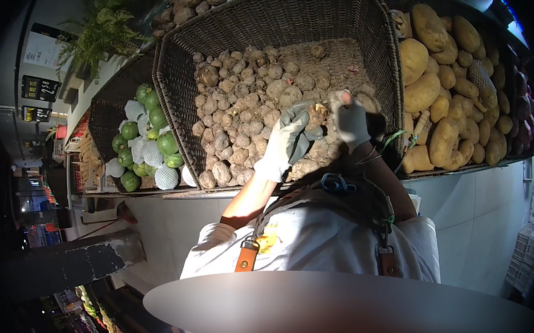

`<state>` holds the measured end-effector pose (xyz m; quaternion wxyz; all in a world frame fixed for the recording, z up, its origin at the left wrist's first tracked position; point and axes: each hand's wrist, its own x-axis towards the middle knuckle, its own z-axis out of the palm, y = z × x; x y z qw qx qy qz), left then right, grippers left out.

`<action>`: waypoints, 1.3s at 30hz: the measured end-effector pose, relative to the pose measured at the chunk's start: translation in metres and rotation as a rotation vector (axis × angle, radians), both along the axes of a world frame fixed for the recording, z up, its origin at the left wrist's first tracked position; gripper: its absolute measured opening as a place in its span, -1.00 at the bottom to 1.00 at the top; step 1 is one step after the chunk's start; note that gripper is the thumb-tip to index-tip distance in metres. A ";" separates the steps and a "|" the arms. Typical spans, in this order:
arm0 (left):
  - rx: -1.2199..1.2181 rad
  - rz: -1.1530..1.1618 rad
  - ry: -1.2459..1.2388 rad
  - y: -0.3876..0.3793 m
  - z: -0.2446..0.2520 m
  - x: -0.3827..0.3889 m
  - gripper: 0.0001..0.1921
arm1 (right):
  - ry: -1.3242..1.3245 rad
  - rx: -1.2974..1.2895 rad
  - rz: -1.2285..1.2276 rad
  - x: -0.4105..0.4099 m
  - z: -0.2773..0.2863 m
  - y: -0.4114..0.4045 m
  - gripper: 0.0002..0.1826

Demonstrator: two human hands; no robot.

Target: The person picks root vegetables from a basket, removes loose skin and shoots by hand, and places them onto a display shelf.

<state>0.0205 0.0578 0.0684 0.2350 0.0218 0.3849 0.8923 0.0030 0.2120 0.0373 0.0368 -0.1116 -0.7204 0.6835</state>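
My left hand point(285, 137), in a white glove with a grey coated palm, grips a small brown taro corm point(317, 116) with a pale patch on it. To its right is my right hand point(351, 121), also gloved, with a bare thumb tip showing. That hand's fingers are curled, and whether they hold anything is hidden. Both hands are over a dark wicker basket point(268, 20) with slanted sides. Many soil-covered taro corms point(246, 98) lie in it, heaped mostly on the left and near side, with loose dirt point(342, 51) on the far right bottom.
Potatoes point(444, 93) fill the bin on the right, with dark purple produce point(526, 115) beyond. Small green squash point(157, 118), some in white foam nets, sit in a left basket point(108, 113). More corms point(190, 3) lie behind. A leafy plant point(104, 30) and price signs point(40, 89) stand left.
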 end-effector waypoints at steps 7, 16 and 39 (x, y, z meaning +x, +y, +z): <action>0.284 -0.042 -0.053 -0.003 0.008 -0.001 -0.55 | -0.060 0.005 0.032 -0.002 -0.013 0.010 -0.90; 0.147 0.118 0.113 -0.006 0.013 0.002 -0.51 | -0.104 -0.196 0.079 0.013 -0.005 0.017 -0.95; -0.658 0.270 0.646 -0.006 0.020 0.001 -0.07 | 0.103 0.210 0.335 0.032 0.045 0.003 -0.76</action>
